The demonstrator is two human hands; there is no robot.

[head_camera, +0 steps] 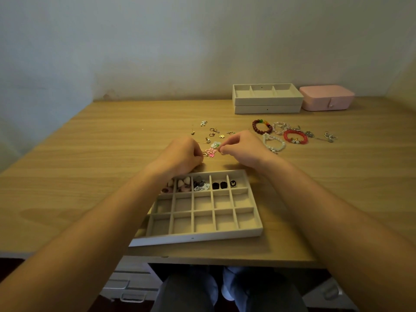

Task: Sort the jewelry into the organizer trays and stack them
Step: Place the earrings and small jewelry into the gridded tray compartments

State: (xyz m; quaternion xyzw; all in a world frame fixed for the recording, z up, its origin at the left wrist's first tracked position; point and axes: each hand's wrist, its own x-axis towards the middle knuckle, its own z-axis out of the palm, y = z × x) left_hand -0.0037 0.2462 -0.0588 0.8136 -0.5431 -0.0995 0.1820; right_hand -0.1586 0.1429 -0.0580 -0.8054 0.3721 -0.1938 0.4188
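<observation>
Gold hoop (pixel 205 154) sits at the curled fingertips of the left hand (pixel 182 154); grip cannot be confirmed. Right hand (pixel 244 147) pinches a white-and-green earring (pixel 216 145) just beside the pink flower earring (pixel 211 152). Compartment tray (pixel 195 238) lies nearer, top row partly filled. Bracelets (pixel 285 135) right; stacked trays (pixel 267 102) at the wall.

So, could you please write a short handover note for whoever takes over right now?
Left hand and right hand: fingers curled over the loose earrings; whether either holds a piece is unclear.
Grid tray at the near edge: far row holds earrings, other rows empty.
Bracelets lie loose to the right; two trays stacked at the back.
Left: sort remaining earrings and bracelets, then stack the trays.
</observation>
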